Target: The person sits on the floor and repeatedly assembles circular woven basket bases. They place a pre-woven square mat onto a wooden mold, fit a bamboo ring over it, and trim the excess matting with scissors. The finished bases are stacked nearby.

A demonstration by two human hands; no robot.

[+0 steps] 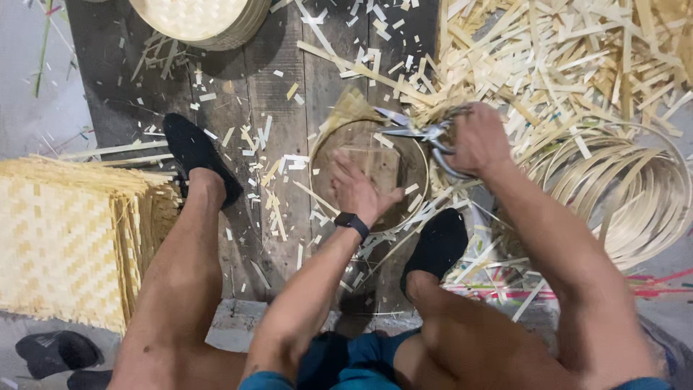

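Two bare hands work over a round bamboo tray [404, 155] that sits on a dark plank floor [267, 108] between the seated person's feet. From the tray as clock centre, the left hand [359, 189] comes in from six o'clock, wearing a black watch [351, 222] at the wrist, its palm and spread fingers pressed flat onto the woven panel inside the tray's rim. The right hand [476, 141] sits at three o'clock, fingers wrapped tight around the looped handles of metal shears [419, 132]; the blades point toward nine o'clock and lie over the tray's upper edge, parted slightly at the tips. A triangle of woven bamboo sticks out past the rim at twelve o'clock, just beside the blades.

A black shoe [196, 155] rests at nine o'clock, well apart from the tray, and the other black shoe [437, 242] sits at five o'clock, near the rim. Bare knees and blue shorts fill the bottom of the view.

A stack of square woven mats [65, 238] lies far out at eight o'clock. Finished round trays [198, 20] are piled at eleven o'clock near the top edge. A heap of cut bamboo strips [570, 58] spreads from one to two o'clock, and a nest of coiled bamboo hoops [628, 195] lies at three o'clock beyond the right forearm. Short pale offcuts are scattered across the planks.
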